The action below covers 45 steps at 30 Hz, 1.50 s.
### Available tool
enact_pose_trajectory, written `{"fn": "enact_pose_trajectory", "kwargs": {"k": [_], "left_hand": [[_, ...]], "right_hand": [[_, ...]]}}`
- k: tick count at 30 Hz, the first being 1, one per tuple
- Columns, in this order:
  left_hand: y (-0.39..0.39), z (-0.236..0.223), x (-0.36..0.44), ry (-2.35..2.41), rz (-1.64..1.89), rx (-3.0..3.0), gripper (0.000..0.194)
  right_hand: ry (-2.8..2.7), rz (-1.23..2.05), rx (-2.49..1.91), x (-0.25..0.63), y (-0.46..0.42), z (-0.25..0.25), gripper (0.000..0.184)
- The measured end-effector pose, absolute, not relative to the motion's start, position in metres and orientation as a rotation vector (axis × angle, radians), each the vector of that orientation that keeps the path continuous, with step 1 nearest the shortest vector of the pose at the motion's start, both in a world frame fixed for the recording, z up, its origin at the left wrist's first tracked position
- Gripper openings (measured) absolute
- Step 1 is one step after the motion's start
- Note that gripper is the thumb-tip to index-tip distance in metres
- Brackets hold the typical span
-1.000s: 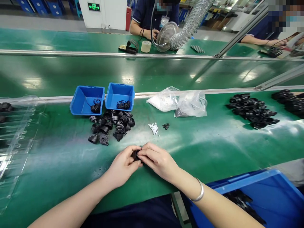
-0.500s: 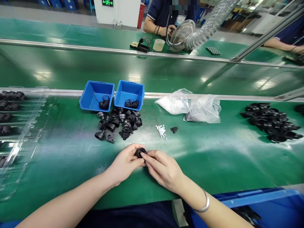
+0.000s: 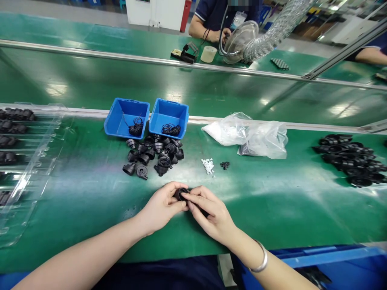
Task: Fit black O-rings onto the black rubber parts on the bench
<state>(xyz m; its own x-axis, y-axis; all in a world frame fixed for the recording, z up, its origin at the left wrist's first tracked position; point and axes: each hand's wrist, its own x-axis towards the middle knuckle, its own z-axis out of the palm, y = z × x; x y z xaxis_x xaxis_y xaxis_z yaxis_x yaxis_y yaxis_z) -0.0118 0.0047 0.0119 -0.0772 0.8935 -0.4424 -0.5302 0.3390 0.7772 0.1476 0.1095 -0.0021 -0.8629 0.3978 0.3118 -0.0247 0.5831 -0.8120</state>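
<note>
Both my hands meet low over the green belt, near its front edge. My left hand (image 3: 161, 207) curls round a small black round part (image 3: 180, 193), its opening facing up. My right hand (image 3: 210, 213) pinches the same part from the right, fingertips at its rim. A silver bangle (image 3: 260, 259) sits on my right wrist. Just beyond my hands lies a pile of similar black parts (image 3: 152, 157).
Two blue bins (image 3: 126, 117) (image 3: 169, 117) with black rings stand behind the pile. Small white pieces (image 3: 208, 166) and black pieces (image 3: 224, 165) lie right of it, then clear plastic bags (image 3: 248, 135). More black parts (image 3: 347, 159) lie far right. A clear tray (image 3: 27, 161) lies left. A blue crate (image 3: 332, 266) is at the bottom right. Other people work across the far belt.
My view has shifted left, so everything slid right in the picture. My hands still hold the black part; my right fingers have shifted on its rim.
</note>
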Motion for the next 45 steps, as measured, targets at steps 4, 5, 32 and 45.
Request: {"fn": "enact_pose_trajectory", "kwargs": {"k": [4, 5, 32, 45], "left_hand": [[0.005, 0.011, -0.012, 1.153, 1.226, 0.491, 0.035], [0.004, 0.01, -0.012, 1.174, 1.219, 0.527, 0.034], [0.011, -0.004, -0.035, 1.488, 1.411, 0.961, 0.04], [0.005, 0.003, -0.031, 1.473, 1.403, 0.854, 0.039]], "right_hand": [[-2.309, 1.2, -0.354, 0.146, 0.11, 0.001, 0.041], [-2.306, 1.19, -0.365, 0.146, 0.11, 0.001, 0.04], [-2.634, 0.643, -0.472, 0.129, 0.121, -0.01, 0.023], [-2.6, 0.816, -0.427, 0.123, 0.131, -0.009, 0.015]]}}
